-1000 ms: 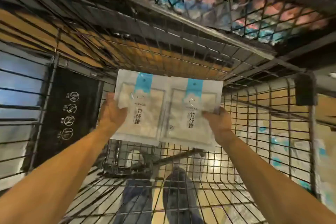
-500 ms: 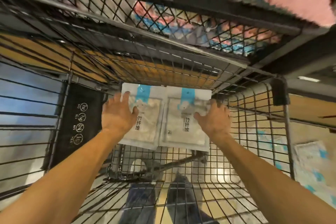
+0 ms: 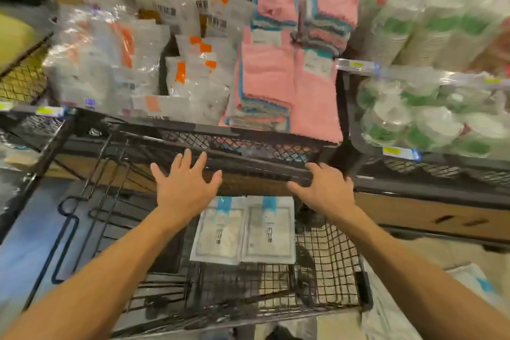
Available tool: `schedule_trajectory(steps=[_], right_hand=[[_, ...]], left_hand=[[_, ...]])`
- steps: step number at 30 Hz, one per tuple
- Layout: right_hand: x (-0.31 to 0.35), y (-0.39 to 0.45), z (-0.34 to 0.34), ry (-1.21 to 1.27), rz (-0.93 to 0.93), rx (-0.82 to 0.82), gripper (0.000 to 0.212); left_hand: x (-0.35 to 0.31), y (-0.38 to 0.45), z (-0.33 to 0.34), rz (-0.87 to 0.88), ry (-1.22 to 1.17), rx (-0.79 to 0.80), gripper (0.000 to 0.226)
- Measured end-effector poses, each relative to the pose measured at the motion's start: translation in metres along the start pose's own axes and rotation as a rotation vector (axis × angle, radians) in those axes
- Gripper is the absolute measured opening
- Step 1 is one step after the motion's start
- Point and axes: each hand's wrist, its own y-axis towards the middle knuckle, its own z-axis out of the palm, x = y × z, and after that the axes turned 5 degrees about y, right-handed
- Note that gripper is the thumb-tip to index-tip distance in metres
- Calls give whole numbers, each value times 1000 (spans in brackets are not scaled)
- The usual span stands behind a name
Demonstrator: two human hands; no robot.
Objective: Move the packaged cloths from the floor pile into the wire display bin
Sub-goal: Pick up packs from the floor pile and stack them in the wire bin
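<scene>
A person's two bare forearms reach forward over a black wire bin point(image 3: 331, 262). Two flat cloth packs point(image 3: 242, 232), white with a blue strip at the top and dark printed characters down the middle, lie side by side with their edges touching on the mesh floor of the bin, towards its far side. Neither hand touches them. The left hand point(image 3: 186, 188) hovers above the packs' upper left corner, palm down, fingers straight and spread wide, holding nothing. The right hand point(image 3: 324, 188) is just above and to the right of the packs, fingers loosely extended and holding nothing; its fingertips lie at a dark rail point(image 3: 248, 165) along the far side, though contact is unclear. Beyond the rail, a shelf holds clear bags with orange labels point(image 3: 176, 36), stacks of pink towels point(image 3: 276, 77), and wrapped green-and-white goods point(image 3: 419, 113) to the right. A white pack point(image 3: 469, 281) lies on the floor at lower right.
</scene>
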Motion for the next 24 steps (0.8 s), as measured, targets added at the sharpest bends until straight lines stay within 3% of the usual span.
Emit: schedule_trajectory(steps=[6, 11, 19, 24], right_hand=[[2, -60, -77, -4, -35, -153, 82], [-4, -115, -120, 9, 39, -305, 82], [-49, -247, -142, 92, 372, -458, 83], [-95, -354, -130, 142, 626, -546, 84]], left_hand=[[-1, -27, -90, 107, 30, -112, 75], [-15, -37, -134, 256, 3, -217, 78], [-86, -74, -150, 632, 34, -261, 79], [-154, -134, -142, 878, 39, -203, 75]])
